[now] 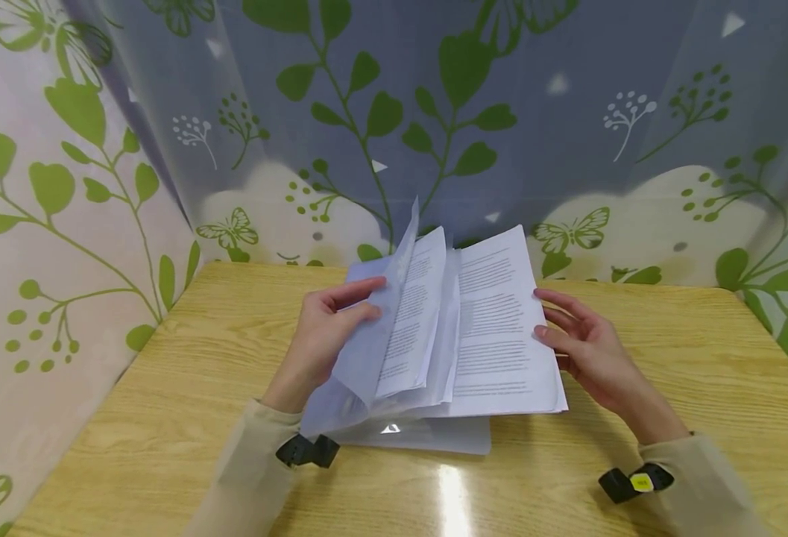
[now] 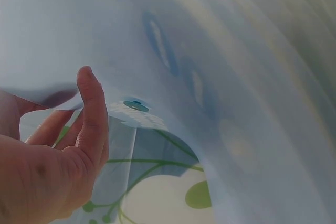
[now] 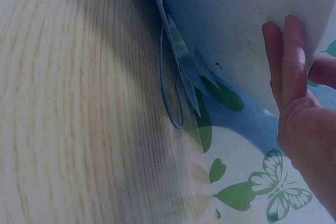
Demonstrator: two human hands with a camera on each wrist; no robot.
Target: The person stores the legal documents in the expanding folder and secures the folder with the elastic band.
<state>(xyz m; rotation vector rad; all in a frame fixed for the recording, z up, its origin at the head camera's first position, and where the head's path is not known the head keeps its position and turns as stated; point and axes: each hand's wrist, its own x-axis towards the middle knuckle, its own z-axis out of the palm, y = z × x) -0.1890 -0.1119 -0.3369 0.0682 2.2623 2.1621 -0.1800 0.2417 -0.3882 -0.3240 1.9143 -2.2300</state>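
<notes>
A translucent plastic folder (image 1: 434,436) with printed papers (image 1: 494,328) inside lies spread over the wooden table. With thumb and fingers, my left hand (image 1: 320,335) pinches a raised translucent cover (image 1: 370,354) at its left edge. In the left wrist view the cover (image 2: 252,129) curves broadly beside that hand. My right hand (image 1: 591,350) pinches the right edge of the printed papers, thumb on top and fingers behind, as the right wrist view shows on the sheet's back (image 3: 236,24). Between the hands, more printed sheets (image 1: 410,321) stand partly upright.
The wooden table (image 1: 186,373) reaches back to a patterned curtain (image 1: 434,134) with green leaves and butterflies. Close to the folder's edge, a thin blue cord loop (image 3: 164,87) hangs by the tabletop in the right wrist view.
</notes>
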